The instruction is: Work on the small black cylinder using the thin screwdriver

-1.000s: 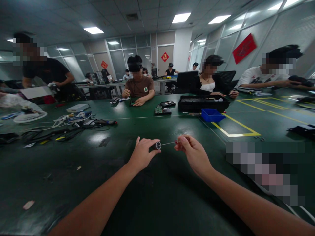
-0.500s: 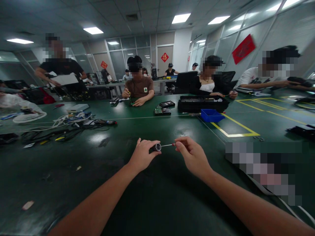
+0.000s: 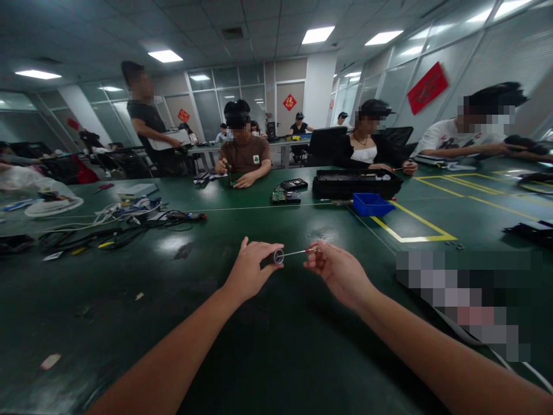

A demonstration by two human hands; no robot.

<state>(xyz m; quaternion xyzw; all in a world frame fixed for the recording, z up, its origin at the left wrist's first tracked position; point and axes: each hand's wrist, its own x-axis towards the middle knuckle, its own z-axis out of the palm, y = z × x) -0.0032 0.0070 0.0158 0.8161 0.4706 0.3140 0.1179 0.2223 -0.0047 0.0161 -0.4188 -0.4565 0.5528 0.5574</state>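
Note:
Between the thumb and fingers of my left hand (image 3: 251, 270) is a small dark cylindrical part (image 3: 279, 256) with a pale ring at its end, which faces right. My right hand (image 3: 339, 270) is closed on a screwdriver (image 3: 310, 251) with a red handle, lying nearly level. Its thin metal shaft points left, and the tip reaches the ringed end of the part; how deep it sits is too small to tell. Both hands are above the green table (image 3: 276, 346).
Ahead are a blue tray (image 3: 372, 204), a long black case (image 3: 356, 183) and circuit boards (image 3: 285, 196). Tangled cables (image 3: 116, 225) lie to the left. A blurred-out object (image 3: 462, 305) is at right. Several people work around the table; one person (image 3: 151, 124) stands at left.
My right hand has turned and its grip on the screwdriver handle has shifted. My left hand stays nearly in place. The standing person has moved right and turned, carrying a white object.

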